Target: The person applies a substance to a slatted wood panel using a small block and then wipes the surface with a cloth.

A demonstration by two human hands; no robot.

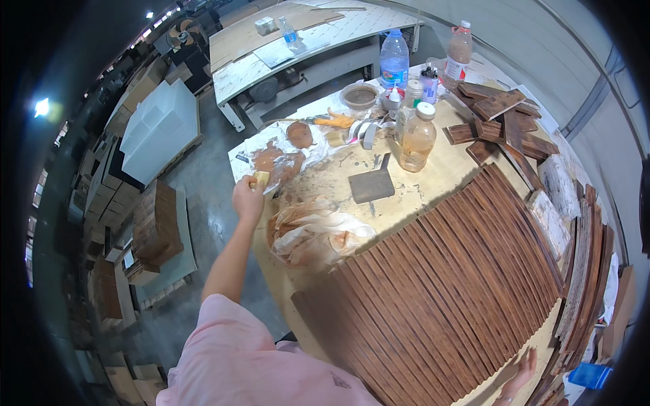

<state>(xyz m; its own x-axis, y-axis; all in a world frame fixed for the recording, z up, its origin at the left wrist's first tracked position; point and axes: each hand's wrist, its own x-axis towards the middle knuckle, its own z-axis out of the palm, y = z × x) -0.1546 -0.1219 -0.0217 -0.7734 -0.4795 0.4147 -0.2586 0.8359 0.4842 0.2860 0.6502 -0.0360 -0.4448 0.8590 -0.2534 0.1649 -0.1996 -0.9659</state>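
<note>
My left hand (248,197) is closed on a small pale yellow block (262,178), whose exact kind I cannot make out. It is at the left table edge, beside a brown paste smear (277,162) on white sheeting. A stained white cloth (321,233) lies crumpled just to the right. My right hand (523,371) is at the lower right with its fingers apart, beside the ends of a row of dark brown wooden strips (433,291). The strips lie side by side across the near part of the table. Nothing shows in that hand.
A flat grey plate (371,186) and a jar of amber liquid (418,139) stand mid-table. Bottles, including a large clear one (394,61), line the back. Loose wood pieces (501,118) are heaped at the far right. Stacked boards (579,271) border the right side.
</note>
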